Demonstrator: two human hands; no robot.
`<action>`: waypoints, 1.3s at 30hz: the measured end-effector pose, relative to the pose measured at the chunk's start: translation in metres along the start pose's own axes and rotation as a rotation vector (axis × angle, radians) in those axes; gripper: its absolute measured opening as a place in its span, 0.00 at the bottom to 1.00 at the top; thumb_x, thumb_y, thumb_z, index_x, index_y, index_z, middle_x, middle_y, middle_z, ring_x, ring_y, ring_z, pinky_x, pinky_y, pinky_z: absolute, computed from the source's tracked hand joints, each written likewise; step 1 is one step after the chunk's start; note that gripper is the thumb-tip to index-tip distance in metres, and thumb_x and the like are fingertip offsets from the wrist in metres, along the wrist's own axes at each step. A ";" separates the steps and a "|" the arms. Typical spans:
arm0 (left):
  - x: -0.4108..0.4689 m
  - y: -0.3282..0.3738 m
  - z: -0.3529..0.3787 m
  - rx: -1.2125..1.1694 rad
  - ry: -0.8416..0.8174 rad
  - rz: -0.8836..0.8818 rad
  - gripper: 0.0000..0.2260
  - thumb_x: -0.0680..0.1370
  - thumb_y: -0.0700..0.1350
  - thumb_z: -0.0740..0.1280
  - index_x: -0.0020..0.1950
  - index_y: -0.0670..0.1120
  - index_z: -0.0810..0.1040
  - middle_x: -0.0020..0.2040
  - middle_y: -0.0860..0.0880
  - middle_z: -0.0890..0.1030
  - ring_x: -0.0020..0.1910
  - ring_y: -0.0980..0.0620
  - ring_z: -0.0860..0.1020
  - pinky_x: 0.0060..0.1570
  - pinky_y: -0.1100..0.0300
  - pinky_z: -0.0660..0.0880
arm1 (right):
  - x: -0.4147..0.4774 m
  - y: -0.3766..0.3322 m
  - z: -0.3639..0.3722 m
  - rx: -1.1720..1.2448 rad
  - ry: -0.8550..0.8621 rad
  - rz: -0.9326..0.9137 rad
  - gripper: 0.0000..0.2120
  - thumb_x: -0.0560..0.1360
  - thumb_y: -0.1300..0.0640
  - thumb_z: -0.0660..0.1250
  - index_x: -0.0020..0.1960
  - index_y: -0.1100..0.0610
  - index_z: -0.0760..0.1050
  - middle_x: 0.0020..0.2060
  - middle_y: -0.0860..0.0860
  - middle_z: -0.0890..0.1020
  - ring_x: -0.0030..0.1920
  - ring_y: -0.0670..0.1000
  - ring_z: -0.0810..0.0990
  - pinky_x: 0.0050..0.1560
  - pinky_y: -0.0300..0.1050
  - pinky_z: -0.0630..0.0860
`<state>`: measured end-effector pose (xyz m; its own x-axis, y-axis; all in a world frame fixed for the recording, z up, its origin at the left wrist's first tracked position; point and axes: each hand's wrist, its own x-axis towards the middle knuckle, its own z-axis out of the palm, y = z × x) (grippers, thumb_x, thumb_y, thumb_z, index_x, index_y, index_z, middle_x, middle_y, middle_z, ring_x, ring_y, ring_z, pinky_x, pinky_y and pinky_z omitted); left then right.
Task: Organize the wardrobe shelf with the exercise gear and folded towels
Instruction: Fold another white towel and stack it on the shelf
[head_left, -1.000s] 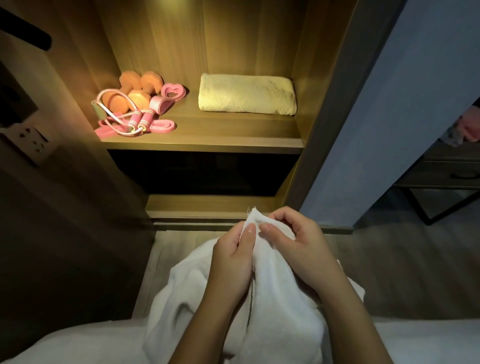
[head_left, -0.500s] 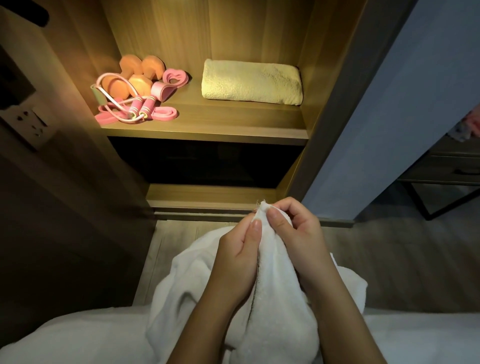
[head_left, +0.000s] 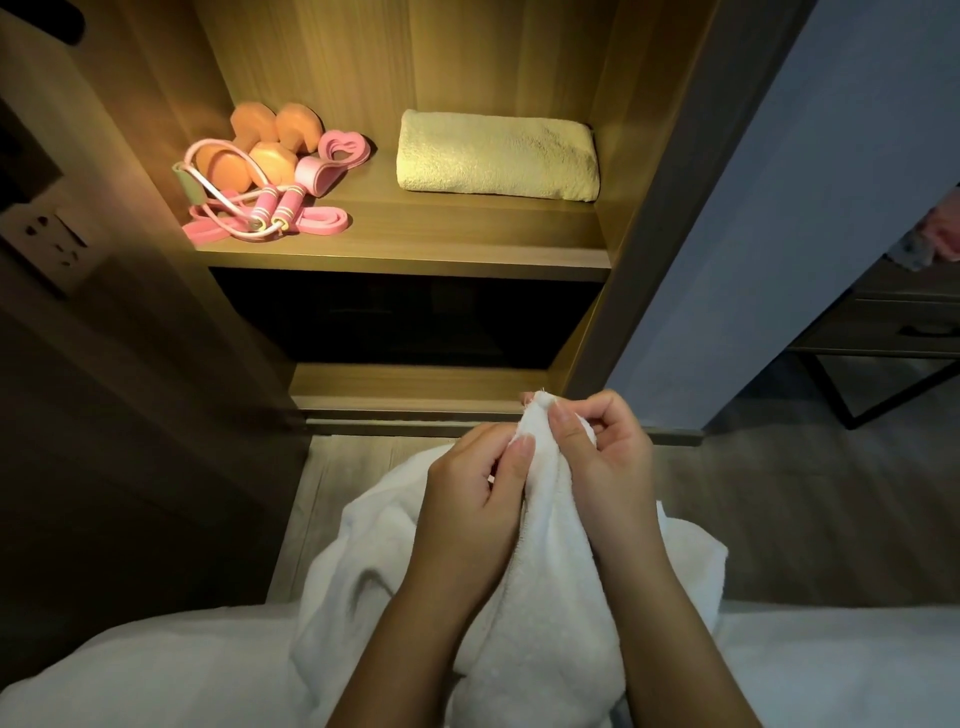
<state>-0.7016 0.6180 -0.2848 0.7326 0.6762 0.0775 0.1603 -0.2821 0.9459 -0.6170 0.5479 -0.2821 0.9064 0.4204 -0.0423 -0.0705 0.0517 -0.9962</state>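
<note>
A white towel (head_left: 550, 587) hangs bunched below the wardrobe, its top corner raised. My left hand (head_left: 472, 499) and my right hand (head_left: 602, 457) both pinch that corner, side by side. On the lit wardrobe shelf (head_left: 415, 254) a folded yellow towel (head_left: 496, 156) lies at the right. At the shelf's left sit orange dumbbells (head_left: 260, 140), a pink skipping rope (head_left: 249, 208) with its two handles together, and pink resistance bands (head_left: 332, 161).
A dark compartment (head_left: 395, 322) lies under the shelf, above the wardrobe's base board. A wall socket (head_left: 52, 239) is on the left panel. White bedding (head_left: 156, 675) fills the bottom. A dark desk (head_left: 883, 332) stands at the right beyond a pale wall.
Both hands have kept hold of the towel corner, and the right fingers have shifted slightly up along it. The view has tilted a little, so the shelf sits higher in the frame.
</note>
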 end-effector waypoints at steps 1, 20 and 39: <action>0.000 0.000 -0.001 0.016 -0.016 0.004 0.17 0.77 0.57 0.58 0.52 0.49 0.81 0.45 0.56 0.82 0.46 0.58 0.80 0.46 0.65 0.78 | 0.001 -0.001 -0.002 -0.046 0.006 0.007 0.05 0.76 0.56 0.69 0.45 0.56 0.74 0.41 0.46 0.83 0.44 0.48 0.84 0.40 0.41 0.81; -0.007 0.026 -0.039 0.452 -0.278 -0.055 0.04 0.78 0.49 0.66 0.45 0.59 0.76 0.53 0.61 0.76 0.47 0.62 0.75 0.49 0.69 0.75 | 0.027 -0.025 -0.039 -0.381 -0.244 -0.080 0.02 0.79 0.51 0.65 0.50 0.47 0.75 0.42 0.42 0.80 0.44 0.42 0.80 0.45 0.40 0.80; 0.059 0.066 -0.073 0.671 -0.112 0.348 0.11 0.77 0.42 0.65 0.56 0.55 0.79 0.62 0.61 0.70 0.60 0.61 0.70 0.59 0.59 0.72 | 0.058 -0.110 -0.038 -0.052 -0.379 -0.351 0.02 0.73 0.50 0.66 0.42 0.47 0.76 0.38 0.45 0.79 0.40 0.45 0.77 0.40 0.38 0.75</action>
<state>-0.6955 0.6888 -0.1950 0.8714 0.4098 0.2698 0.2496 -0.8436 0.4755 -0.5408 0.5321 -0.1775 0.6565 0.6848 0.3164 0.2403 0.2077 -0.9482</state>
